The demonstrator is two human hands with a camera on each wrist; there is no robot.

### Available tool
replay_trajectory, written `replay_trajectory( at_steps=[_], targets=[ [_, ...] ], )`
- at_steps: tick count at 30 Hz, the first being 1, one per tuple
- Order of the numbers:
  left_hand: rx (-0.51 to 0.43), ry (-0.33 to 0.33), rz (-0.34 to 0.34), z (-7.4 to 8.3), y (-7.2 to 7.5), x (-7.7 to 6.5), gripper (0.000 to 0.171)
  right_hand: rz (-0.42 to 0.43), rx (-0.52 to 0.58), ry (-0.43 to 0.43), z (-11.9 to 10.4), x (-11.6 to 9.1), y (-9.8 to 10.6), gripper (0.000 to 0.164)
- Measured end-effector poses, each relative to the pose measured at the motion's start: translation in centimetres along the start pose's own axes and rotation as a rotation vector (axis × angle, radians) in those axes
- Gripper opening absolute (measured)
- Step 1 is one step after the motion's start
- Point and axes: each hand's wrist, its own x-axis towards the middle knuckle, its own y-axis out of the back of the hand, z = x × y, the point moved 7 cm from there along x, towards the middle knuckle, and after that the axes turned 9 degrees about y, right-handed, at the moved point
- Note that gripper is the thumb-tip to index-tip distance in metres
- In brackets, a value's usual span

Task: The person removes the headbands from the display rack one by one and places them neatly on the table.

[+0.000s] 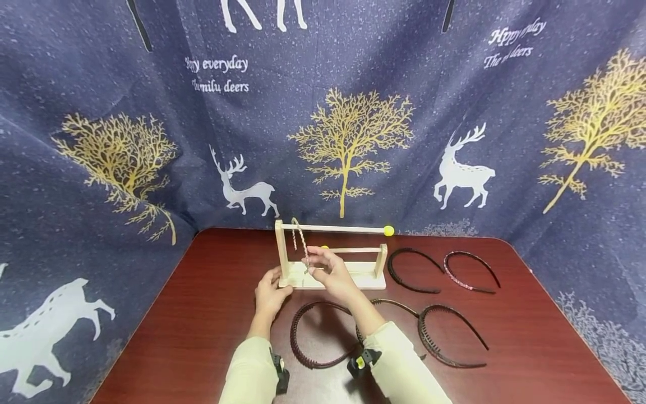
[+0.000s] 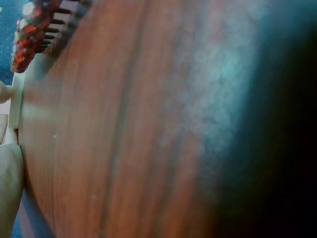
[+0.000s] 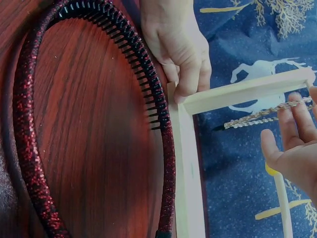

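A pale wooden headband rack [image 1: 281,249] with two bars stands at the back of the table. From the left part of its upper bar hangs a thin braided headband [image 1: 303,242]. My right hand [image 1: 333,275] is at this headband's near side. In the right wrist view, its extended fingers [image 3: 296,119] touch the braid while the thumb stands apart. My left hand [image 1: 270,292] grips the left end of the rack's base, its thumb at the front corner. The left wrist view shows mostly table, with only part of that hand [image 2: 10,173] at the edge.
Dark red glittery headband [image 1: 294,336] lies before the rack, close to my forearms. Several others lie to the right, among them a black headband [image 1: 404,280] and a pink-patterned headband [image 1: 454,278]. A yellow ball [image 1: 388,230] caps the upper bar. A deer-print curtain [image 1: 323,185] hangs behind.
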Motion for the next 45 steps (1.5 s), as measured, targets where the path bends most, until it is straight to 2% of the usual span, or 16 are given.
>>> replay_trajectory(
  at_steps=[3,7,11,19,23,30,45],
  targets=[
    [-0.007,0.003,-0.012,1.0,0.0,-0.8,0.06,0.0,-0.012,0.011,0.1,0.0,-0.1,0.036],
    [-0.017,0.005,-0.016,1.2,0.1,-1.0,0.058,0.019,-0.019,0.008,0.3,0.2,0.2,0.027],
    [-0.004,0.006,0.002,0.0,0.0,-0.2,0.059,0.027,-0.028,0.003,0.1,0.5,0.4,0.023],
    [-0.008,-0.006,0.006,0.2,0.0,-0.2,0.059,0.115,0.026,0.077,-1.8,1.3,1.4,0.023],
    [-0.008,0.001,0.011,0.1,0.0,-0.1,0.058,0.125,0.034,0.102,-1.3,1.4,1.9,0.024],
    [-0.024,-0.002,-0.001,0.0,-0.1,0.0,0.06,0.257,0.064,0.109,0.1,0.4,4.2,0.022],
    [-0.013,0.011,0.004,0.2,0.0,-0.1,0.06,0.396,0.167,0.188,-1.9,-1.7,9.5,0.029]
  ],
)
